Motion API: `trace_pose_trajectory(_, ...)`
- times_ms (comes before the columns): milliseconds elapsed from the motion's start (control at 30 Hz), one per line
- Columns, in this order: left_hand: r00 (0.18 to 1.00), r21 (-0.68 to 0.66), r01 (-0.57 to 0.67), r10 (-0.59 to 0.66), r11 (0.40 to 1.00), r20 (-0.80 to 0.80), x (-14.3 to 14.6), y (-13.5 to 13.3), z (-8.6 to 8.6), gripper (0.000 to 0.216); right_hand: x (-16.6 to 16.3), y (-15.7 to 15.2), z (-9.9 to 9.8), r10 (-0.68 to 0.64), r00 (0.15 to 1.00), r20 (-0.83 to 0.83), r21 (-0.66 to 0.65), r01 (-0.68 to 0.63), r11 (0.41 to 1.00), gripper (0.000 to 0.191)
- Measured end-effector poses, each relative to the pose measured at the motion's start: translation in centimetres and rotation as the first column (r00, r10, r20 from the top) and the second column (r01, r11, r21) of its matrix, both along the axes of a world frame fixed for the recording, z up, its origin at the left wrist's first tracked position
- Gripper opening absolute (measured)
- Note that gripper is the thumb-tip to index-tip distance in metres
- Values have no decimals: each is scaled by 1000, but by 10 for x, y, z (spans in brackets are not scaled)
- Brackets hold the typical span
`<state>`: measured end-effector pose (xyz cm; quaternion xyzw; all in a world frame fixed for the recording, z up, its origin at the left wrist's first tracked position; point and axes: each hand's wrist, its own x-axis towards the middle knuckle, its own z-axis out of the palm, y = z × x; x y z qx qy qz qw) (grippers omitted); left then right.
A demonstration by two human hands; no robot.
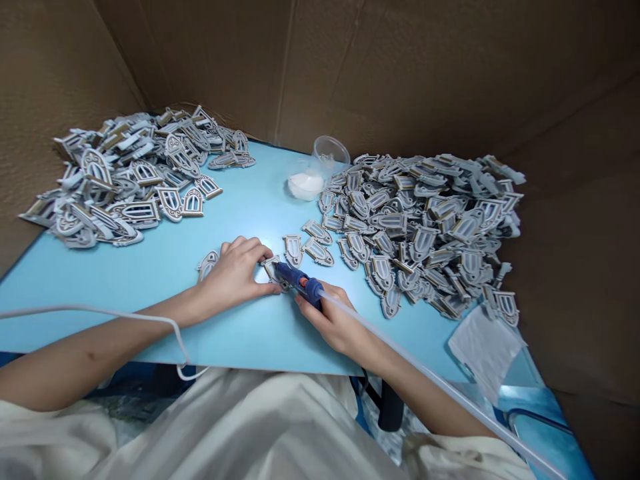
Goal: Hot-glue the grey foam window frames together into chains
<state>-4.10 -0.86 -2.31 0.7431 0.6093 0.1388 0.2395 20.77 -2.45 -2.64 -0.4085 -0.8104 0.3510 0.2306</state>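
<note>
In my right hand (334, 319) is a blue hot glue gun (295, 277), with a long translucent glue stick (400, 350) running out of its back. The gun's nozzle points left, at a small arched window-shaped piece (271, 268) lying on the table. My left hand (243, 270) grips that piece between thumb and fingers at its left side. Another arched piece (207, 265) lies partly hidden behind my left wrist. Just beyond the gun, a few loose pieces (293, 250) rest flat on the blue table (240, 340).
A large heap of arched pieces (425, 227) covers the right side, another heap (130, 173) the far left. Between them stand clear plastic cups (306, 183), one with white material. A white cloth (485, 343) lies at right. A white cord (90, 309) crosses my left forearm. Cardboard walls (320, 73) surround the table.
</note>
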Motion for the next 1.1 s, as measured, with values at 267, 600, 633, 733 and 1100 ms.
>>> trace_pose_trajectory(267,1000,0,-10,10,1000,13,0,1,-2,52,-2,-2,3,-4,999,48,-28,6,1000,26)
trace_pose_trajectory(600,999,-23,-25,25,999,28,1,1,-1,50,-3,-2,8,-8,995,96,-60,14,998,29)
trace_pose_trajectory(633,999,-25,-24,25,999,29,1,1,-1,50,-3,-2,8,-9,995,97,-66,15,998,29)
trace_pose_trajectory(733,1000,-20,-22,23,1000,20,2,1,-1,50,-3,-2,7,-11,995,102,-77,19,997,29)
trace_pose_trajectory(1100,1000,0,-8,8,1000,10,0,1,-3,51,-4,-1,10,-17,993,120,-87,28,996,29)
